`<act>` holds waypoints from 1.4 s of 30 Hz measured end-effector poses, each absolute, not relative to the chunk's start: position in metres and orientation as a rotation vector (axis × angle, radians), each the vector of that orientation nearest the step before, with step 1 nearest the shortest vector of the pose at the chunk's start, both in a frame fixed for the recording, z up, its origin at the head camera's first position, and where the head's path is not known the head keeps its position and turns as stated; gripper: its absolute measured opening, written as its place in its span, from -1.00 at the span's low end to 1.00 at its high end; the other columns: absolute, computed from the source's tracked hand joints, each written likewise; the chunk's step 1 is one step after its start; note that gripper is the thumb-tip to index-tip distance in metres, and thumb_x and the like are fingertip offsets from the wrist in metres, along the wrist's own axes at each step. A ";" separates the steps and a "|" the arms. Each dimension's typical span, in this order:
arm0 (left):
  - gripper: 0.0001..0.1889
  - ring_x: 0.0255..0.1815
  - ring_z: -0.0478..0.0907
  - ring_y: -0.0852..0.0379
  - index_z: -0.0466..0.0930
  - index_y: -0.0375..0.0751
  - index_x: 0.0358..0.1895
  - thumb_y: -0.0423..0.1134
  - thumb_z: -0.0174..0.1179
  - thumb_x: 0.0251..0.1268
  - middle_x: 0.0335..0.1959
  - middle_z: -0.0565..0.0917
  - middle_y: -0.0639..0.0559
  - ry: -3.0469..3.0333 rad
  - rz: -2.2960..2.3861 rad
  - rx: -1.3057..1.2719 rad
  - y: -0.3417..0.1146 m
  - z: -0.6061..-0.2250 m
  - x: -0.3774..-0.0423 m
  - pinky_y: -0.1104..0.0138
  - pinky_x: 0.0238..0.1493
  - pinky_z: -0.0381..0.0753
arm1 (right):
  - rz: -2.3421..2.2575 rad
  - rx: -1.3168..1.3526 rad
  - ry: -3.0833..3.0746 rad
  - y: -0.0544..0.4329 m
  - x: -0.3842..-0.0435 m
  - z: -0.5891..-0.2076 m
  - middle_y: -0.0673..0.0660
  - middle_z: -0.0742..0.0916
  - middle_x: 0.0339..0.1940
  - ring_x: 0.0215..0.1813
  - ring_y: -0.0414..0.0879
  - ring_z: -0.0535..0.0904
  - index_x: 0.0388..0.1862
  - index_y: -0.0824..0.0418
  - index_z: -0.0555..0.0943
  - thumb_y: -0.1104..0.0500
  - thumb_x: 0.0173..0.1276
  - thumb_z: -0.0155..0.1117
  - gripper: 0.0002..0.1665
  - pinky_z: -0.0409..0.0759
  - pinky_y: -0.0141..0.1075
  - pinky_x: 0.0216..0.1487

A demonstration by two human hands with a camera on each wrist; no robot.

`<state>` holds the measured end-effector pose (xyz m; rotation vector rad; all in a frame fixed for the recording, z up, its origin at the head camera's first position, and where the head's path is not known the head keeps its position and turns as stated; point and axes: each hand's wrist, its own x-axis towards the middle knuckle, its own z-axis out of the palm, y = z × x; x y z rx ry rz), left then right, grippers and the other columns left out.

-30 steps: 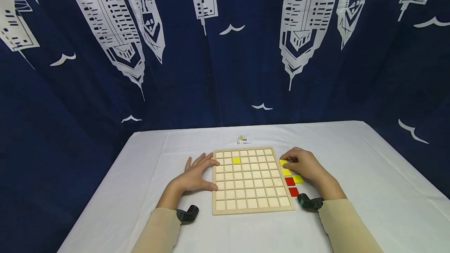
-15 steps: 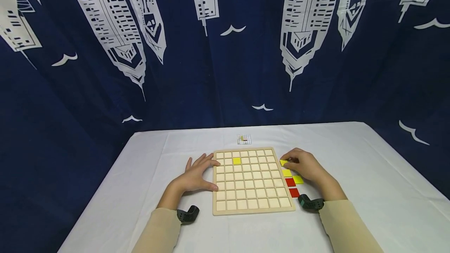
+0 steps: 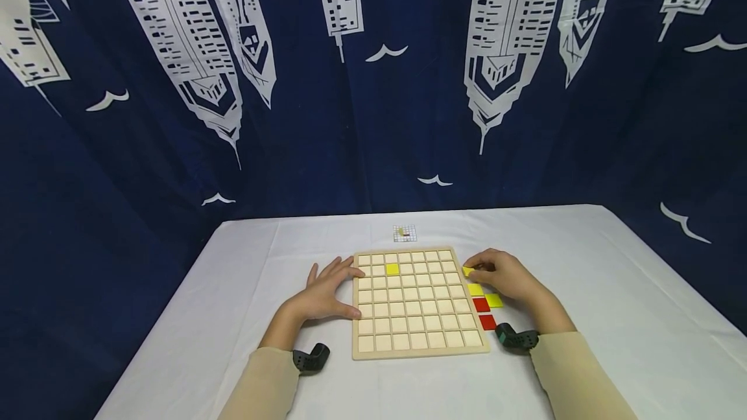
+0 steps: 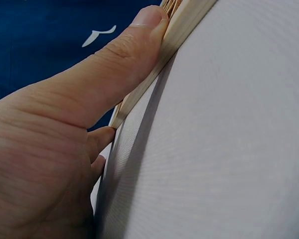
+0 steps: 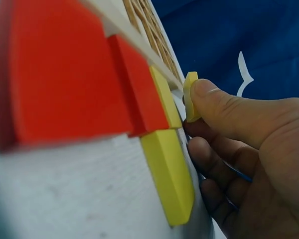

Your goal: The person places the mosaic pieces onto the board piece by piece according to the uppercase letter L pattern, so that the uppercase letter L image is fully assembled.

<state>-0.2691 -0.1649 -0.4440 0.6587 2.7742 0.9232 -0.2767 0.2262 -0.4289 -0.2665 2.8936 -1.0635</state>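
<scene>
A wooden grid board point(image 3: 412, 308) lies flat on the table, with one yellow square tile point(image 3: 392, 269) in a cell of its second row from the back. My left hand point(image 3: 323, 293) rests against the board's left side, fingers spread; the thumb point(image 4: 134, 47) presses on the rim in the left wrist view. Beside the right rim, my right hand point(image 3: 506, 275) pinches another yellow tile point(image 5: 191, 97) between thumb and fingers. In the right wrist view that tile is tilted up off the table.
Right of the board lie two more yellow tiles point(image 3: 493, 301) and two red tiles point(image 3: 481, 304). Behind it, a small printed grid card point(image 3: 404, 233) lies on the white tablecloth point(image 3: 315, 238). A dark blue curtain point(image 3: 350, 148) hangs at the back.
The yellow tile in my right fingers has tipped up and shifted slightly left, toward the board's rim. My left hand stays in place at the board.
</scene>
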 end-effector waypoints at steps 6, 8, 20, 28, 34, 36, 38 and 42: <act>-0.12 0.69 -0.20 -0.20 0.44 0.17 0.30 0.14 0.58 -0.25 0.65 0.08 -0.07 2.779 0.911 0.662 -0.165 -0.446 -0.270 -0.29 0.54 -0.58 | -1.080 -0.292 2.875 0.223 -0.278 -0.426 0.13 0.72 -0.08 -0.09 -0.03 0.53 0.03 0.16 0.69 0.13 0.36 0.34 -0.71 0.53 -0.27 -0.03; -0.13 0.69 -0.19 -0.20 0.44 0.19 0.30 0.14 0.58 -0.25 0.65 0.08 -0.06 2.785 0.903 0.669 -0.166 -0.446 -0.270 -0.30 0.54 -0.56 | -1.090 -0.307 2.874 0.220 -0.279 -0.425 0.12 0.73 -0.08 -0.10 -0.04 0.55 0.02 0.15 0.69 0.13 0.36 0.34 -0.72 0.54 -0.27 -0.03; -0.14 0.69 -0.19 -0.17 0.44 0.18 0.29 0.13 0.59 -0.23 0.65 0.08 -0.03 2.778 0.897 0.675 -0.167 -0.443 -0.269 -0.28 0.54 -0.58 | -1.115 -0.430 2.905 0.203 -0.277 -0.416 0.13 0.74 -0.09 -0.17 -0.09 0.62 -0.02 0.11 0.70 0.12 0.35 0.38 -0.75 0.60 -0.26 -0.07; -0.12 0.69 -0.20 -0.18 0.43 0.17 0.31 0.13 0.59 -0.24 0.65 0.07 -0.05 2.772 0.899 0.671 -0.166 -0.444 -0.270 -0.29 0.53 -0.59 | -1.152 -0.456 2.933 0.190 -0.273 -0.414 0.11 0.73 -0.15 -0.24 -0.12 0.57 -0.05 0.13 0.71 0.09 0.32 0.42 -0.74 0.57 -0.35 -0.20; -0.12 0.69 -0.21 -0.18 0.42 0.17 0.31 0.13 0.59 -0.23 0.65 0.07 -0.06 2.770 0.902 0.670 -0.166 -0.444 -0.270 -0.29 0.53 -0.60 | -1.147 -0.490 2.975 0.179 -0.272 -0.414 0.08 0.73 -0.21 -0.28 -0.12 0.52 -0.11 0.15 0.73 0.10 0.29 0.44 -0.77 0.52 -0.35 -0.22; -0.12 0.69 -0.22 -0.18 0.42 0.17 0.31 0.12 0.59 -0.23 0.65 0.06 -0.07 2.768 0.903 0.671 -0.166 -0.444 -0.270 -0.29 0.53 -0.60 | -1.144 -0.504 2.987 0.176 -0.272 -0.414 0.09 0.74 -0.20 -0.27 -0.13 0.53 -0.11 0.16 0.73 0.11 0.28 0.45 -0.76 0.54 -0.33 -0.20; -0.11 0.69 -0.22 -0.18 0.42 0.17 0.32 0.13 0.59 -0.23 0.65 0.06 -0.07 2.766 0.905 0.671 -0.166 -0.444 -0.270 -0.29 0.53 -0.60 | -1.147 -0.515 2.993 0.173 -0.272 -0.414 0.08 0.74 -0.18 -0.26 -0.13 0.55 -0.11 0.14 0.73 0.11 0.27 0.46 -0.76 0.57 -0.32 -0.18; -0.11 0.69 -0.22 -0.19 0.42 0.17 0.32 0.13 0.59 -0.24 0.65 0.06 -0.07 2.764 0.907 0.668 -0.166 -0.443 -0.269 -0.29 0.53 -0.60 | -1.150 -0.545 2.999 0.167 -0.271 -0.415 0.07 0.73 -0.21 -0.27 -0.14 0.56 -0.09 0.13 0.72 0.10 0.26 0.46 -0.74 0.59 -0.31 -0.19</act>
